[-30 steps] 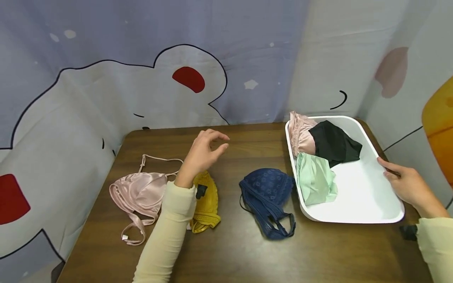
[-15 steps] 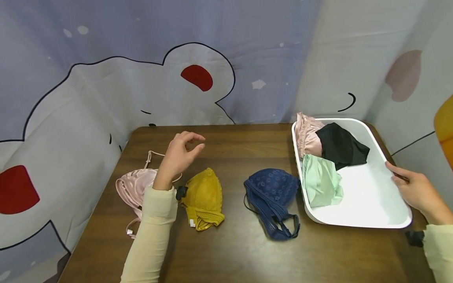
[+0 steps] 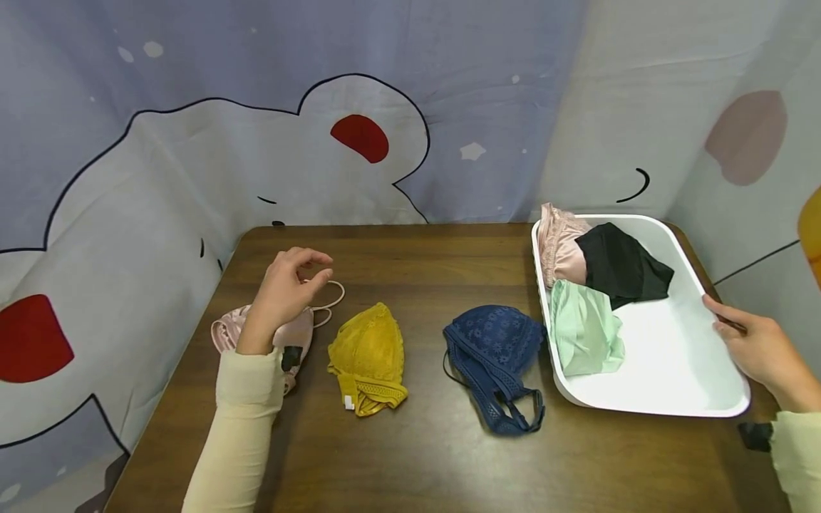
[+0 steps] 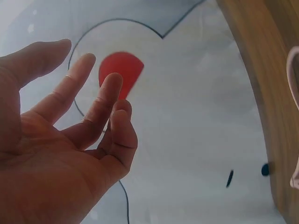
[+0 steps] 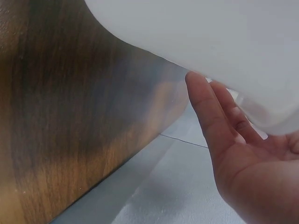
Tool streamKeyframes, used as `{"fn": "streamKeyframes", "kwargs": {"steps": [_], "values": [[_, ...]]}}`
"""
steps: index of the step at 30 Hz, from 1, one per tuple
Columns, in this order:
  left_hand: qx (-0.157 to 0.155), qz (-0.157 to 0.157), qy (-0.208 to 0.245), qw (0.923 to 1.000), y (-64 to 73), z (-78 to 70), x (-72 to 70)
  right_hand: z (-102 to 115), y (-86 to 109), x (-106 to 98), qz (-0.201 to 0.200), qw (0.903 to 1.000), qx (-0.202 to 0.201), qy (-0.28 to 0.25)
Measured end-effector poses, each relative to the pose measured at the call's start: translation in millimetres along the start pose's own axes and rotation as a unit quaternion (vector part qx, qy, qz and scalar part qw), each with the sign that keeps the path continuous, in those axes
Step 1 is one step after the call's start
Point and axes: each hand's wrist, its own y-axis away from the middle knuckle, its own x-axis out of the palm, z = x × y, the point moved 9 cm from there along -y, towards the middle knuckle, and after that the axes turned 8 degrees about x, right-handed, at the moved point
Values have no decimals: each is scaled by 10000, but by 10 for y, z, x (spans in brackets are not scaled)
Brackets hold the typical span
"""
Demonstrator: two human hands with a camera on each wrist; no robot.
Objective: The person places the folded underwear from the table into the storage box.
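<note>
My left hand (image 3: 279,293) is above the pink satin bra (image 3: 226,328), its fingers loosely curved with nothing between them. Hand and sleeve hide much of that bra; a thin strap loops out beyond the hand. In the left wrist view the left hand's fingers (image 4: 89,103) are spread and bent. My right hand (image 3: 757,345) grips the right rim of a white tray (image 3: 680,363). From the right wrist view, the right hand's fingers (image 5: 205,105) lie against the tray's outer side. Inside the tray are a pink garment (image 3: 563,246), a black garment (image 3: 622,265) and a light green garment (image 3: 585,331).
A yellow lace bra (image 3: 368,360) lies on the wooden table (image 3: 410,463), right of the left hand. Between it and the tray lies a navy blue bra (image 3: 494,356), close against the tray's left side. A printed curtain (image 3: 212,171) hangs behind the table.
My left hand has moved left, from over the yellow bra to over the pink bra. The camera view has shifted slightly. My right hand stays at the tray's rim.
</note>
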Motion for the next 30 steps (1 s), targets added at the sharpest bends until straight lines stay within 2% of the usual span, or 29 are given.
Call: {"fn": "streamKeyframes", "kwargs": {"steps": [9,12,16,23,27,30], "values": [[-343,-191,-330,9987,282,310,-257,46,-2,-4,-109,9999,-121,32],[-465,-153,-461,9977,376,408,-297,76,18,-11,-100,9997,-199,45],[-652,-41,-451,9968,502,529,-319,102,44,-11,-18,9997,-250,23],[-745,-146,-408,9963,702,765,-468,140,67,-14,39,9995,-295,-65],[-1234,-69,-427,9914,838,971,-586,95,45,-4,35,9998,-199,-93],[-1676,198,-609,9838,958,1138,-615,74,37,-10,-43,9999,-121,-87]]}}
